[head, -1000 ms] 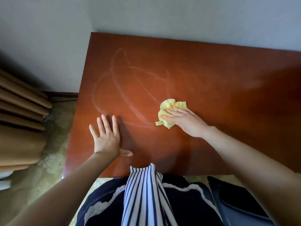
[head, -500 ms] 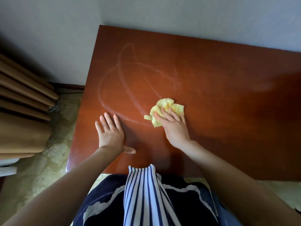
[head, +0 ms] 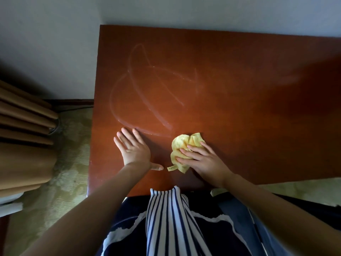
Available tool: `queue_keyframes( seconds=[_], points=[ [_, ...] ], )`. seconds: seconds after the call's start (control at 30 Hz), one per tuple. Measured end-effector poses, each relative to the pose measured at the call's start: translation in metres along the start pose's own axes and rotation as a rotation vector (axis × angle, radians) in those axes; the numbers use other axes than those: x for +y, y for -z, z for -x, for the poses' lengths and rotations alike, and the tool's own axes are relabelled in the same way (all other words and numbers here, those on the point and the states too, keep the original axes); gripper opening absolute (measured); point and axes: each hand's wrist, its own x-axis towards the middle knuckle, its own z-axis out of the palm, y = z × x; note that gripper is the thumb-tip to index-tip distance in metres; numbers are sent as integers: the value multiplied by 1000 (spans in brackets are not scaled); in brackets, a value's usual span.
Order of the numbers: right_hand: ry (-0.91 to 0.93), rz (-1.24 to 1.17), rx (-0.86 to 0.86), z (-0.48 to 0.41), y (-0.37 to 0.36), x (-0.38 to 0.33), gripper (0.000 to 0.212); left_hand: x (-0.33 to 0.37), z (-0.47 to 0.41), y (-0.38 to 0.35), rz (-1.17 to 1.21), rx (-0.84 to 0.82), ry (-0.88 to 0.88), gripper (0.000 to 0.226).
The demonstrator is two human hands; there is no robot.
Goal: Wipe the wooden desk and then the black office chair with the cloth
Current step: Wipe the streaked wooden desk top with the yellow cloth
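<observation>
- A brown curtain [head: 24, 135] hangs left of the table [head: 239, 89], whose top shows pale curved streaks [head: 132, 85].
- The crumpled yellow cloth [head: 184, 145] lies near the table's front edge.
- The left hand [head: 133, 148] rests flat, fingers [head: 127, 137] spread; the right hand [head: 203, 159] presses straight fingers onto the cloth.

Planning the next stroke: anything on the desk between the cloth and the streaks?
No object. Bare desk lies between the cloth, under the right hand, and the streaks. Only the left hand lies flat left of the cloth, fingertips at the lowest arc.
</observation>
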Motion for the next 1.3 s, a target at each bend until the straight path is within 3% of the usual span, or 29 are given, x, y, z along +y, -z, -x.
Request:
queue_keyframes(
  seconds=[0.2, 0.33, 0.7, 0.93, 1.03, 1.3],
  points=[
    [-86, -4, -125, -2, 14, 35, 55, -1, -2, -1, -4, 8, -3, 156],
    [-176, 17, -100, -21, 34, 77, 45, -1, -4, -3, -20, -7, 16, 157],
    [-276, 12, -112, -131, 73, 168, 48, -2, 0, 1, -1, -34, 74, 161],
    [-477, -10, -115, -185, 74, 167, 51, 6, 4, 8, -22, -83, 129, 158],
    [-418, -25, -24, -179, 66, 157, 49, 7, 3, 10, -37, -91, 139, 158],
    [-33, -119, 45, -99, 41, 114, 43, 5, 4, 10, -60, -75, 109, 157]
  ],
)
